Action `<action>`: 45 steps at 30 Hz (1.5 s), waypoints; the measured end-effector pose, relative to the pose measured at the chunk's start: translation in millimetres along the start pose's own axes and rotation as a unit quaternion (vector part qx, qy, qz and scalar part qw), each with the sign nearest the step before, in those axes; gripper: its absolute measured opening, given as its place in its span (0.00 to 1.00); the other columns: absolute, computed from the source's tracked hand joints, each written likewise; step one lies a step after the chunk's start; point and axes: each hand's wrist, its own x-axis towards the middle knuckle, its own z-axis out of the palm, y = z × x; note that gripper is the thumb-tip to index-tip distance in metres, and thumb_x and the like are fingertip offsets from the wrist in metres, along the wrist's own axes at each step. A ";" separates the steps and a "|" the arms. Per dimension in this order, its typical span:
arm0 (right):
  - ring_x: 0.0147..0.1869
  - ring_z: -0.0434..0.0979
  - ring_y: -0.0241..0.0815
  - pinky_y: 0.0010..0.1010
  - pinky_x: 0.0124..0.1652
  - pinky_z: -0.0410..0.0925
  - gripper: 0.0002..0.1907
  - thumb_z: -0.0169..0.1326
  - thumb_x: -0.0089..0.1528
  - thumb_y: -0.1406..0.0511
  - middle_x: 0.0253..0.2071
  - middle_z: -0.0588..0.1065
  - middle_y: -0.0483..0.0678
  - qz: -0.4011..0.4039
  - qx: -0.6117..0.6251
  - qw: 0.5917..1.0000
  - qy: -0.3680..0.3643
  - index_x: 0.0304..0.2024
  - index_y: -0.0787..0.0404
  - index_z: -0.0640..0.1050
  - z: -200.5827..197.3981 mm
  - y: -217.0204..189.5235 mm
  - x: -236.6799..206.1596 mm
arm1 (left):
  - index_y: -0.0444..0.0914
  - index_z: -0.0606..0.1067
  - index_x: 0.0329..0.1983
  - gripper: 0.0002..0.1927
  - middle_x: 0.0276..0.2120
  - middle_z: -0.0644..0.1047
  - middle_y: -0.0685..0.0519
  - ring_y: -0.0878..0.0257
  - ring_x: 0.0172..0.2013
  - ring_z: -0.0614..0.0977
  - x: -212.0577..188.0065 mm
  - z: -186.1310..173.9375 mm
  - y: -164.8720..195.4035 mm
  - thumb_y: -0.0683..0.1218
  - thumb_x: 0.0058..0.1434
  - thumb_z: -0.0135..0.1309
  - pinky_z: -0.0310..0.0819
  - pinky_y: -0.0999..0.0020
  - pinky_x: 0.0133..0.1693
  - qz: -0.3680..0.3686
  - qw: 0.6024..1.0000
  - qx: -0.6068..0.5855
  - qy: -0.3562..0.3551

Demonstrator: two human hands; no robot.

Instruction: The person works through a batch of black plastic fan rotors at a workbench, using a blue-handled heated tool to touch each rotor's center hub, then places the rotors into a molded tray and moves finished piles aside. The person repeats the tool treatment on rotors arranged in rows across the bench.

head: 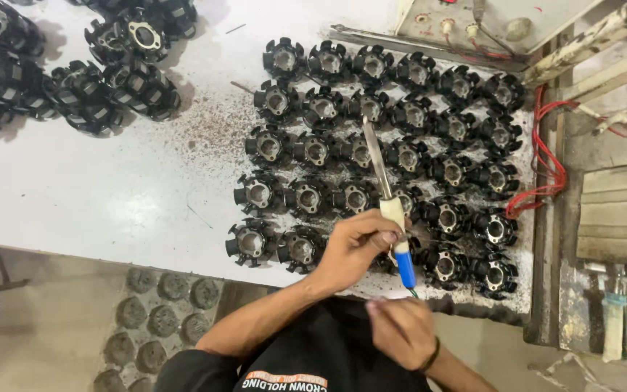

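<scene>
Left hand (357, 243) grip is clamped on a soldering iron (390, 207), fingers wrapped round the pale collar just above the blue handle. Long metal shaft points up and away from the person, tilted slightly left, tip over the third row of the stator cores (382, 156). Blue handle end sticks down past the knuckles toward the right hand (400, 330).

Right hand grip: fingers pinched together low by the chest, just under the handle end, dark band on the wrist. Something thin at the fingertips, too small to tell what.

The stator cores are black, slotted, round, each with a metal hub. They stand in a tight grid of rows on the white counter (110, 189), right half, hubs up. Left hand hovers over the bottom two rows.

A loose heap of black cores (96, 80) sits at the counter's far left corner, well apart from the grid. Red wires (546, 163) hang off the counter's right edge. Grey round castings (154, 319) lie on the floor below the counter's near edge.
</scene>
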 end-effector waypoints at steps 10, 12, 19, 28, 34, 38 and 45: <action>0.53 0.84 0.52 0.40 0.54 0.80 0.26 0.55 0.74 0.57 0.55 0.78 0.62 0.225 0.504 0.832 0.064 0.63 0.73 0.70 49.3 125.1 75.1 | 0.36 0.81 0.48 0.09 0.39 0.84 0.51 0.66 0.38 0.87 37.0 -55.3 51.0 0.35 0.68 0.52 0.86 0.72 0.37 0.050 0.977 0.207 -0.019; 0.51 0.82 0.50 0.36 0.53 0.77 0.21 0.53 0.72 0.65 0.52 0.78 0.62 0.269 0.483 0.833 0.014 0.61 0.76 0.73 47.1 152.0 100.9 | 0.37 0.82 0.45 0.10 0.37 0.82 0.50 0.62 0.34 0.81 61.9 -97.1 68.4 0.33 0.65 0.55 0.77 0.66 0.30 0.284 0.845 0.450 0.054; 0.48 0.83 0.49 0.37 0.52 0.76 0.19 0.52 0.65 0.72 0.50 0.79 0.62 0.345 0.495 0.795 -0.060 0.57 0.78 0.76 94.1 187.6 150.4 | 0.34 0.78 0.39 0.10 0.42 0.74 0.46 0.50 0.38 0.81 139.2 -187.2 48.1 0.35 0.52 0.56 0.77 0.56 0.34 0.195 0.714 0.658 0.137; 0.47 0.82 0.49 0.37 0.54 0.76 0.19 0.51 0.65 0.73 0.51 0.79 0.63 0.353 0.491 0.792 -0.080 0.58 0.79 0.76 114.2 200.0 153.4 | 0.37 0.81 0.38 0.07 0.38 0.75 0.48 0.51 0.35 0.82 144.9 -211.0 15.6 0.38 0.55 0.59 0.76 0.55 0.32 0.142 0.746 0.635 0.140; 0.47 0.83 0.49 0.35 0.51 0.77 0.18 0.52 0.65 0.75 0.52 0.79 0.64 0.353 0.478 0.800 -0.079 0.58 0.79 0.76 116.8 197.6 158.1 | 0.35 0.80 0.38 0.06 0.38 0.75 0.45 0.50 0.34 0.82 149.9 -211.5 12.9 0.38 0.57 0.60 0.75 0.55 0.27 0.119 0.754 0.636 0.116; 0.48 0.83 0.48 0.32 0.52 0.77 0.19 0.54 0.66 0.74 0.53 0.79 0.62 0.340 0.451 0.819 -0.098 0.58 0.77 0.77 112.0 188.3 165.4 | 0.36 0.79 0.34 0.06 0.37 0.74 0.45 0.49 0.34 0.82 150.7 -210.1 12.8 0.39 0.54 0.61 0.76 0.53 0.29 0.117 0.747 0.647 0.102; 0.46 0.84 0.43 0.24 0.47 0.74 0.18 0.57 0.67 0.70 0.50 0.80 0.59 0.241 0.321 0.900 -0.169 0.58 0.72 0.78 100.5 169.0 185.7 | 0.33 0.78 0.40 0.09 0.40 0.73 0.45 0.49 0.35 0.81 145.7 -215.7 15.4 0.39 0.56 0.60 0.78 0.54 0.32 0.132 0.752 0.634 0.122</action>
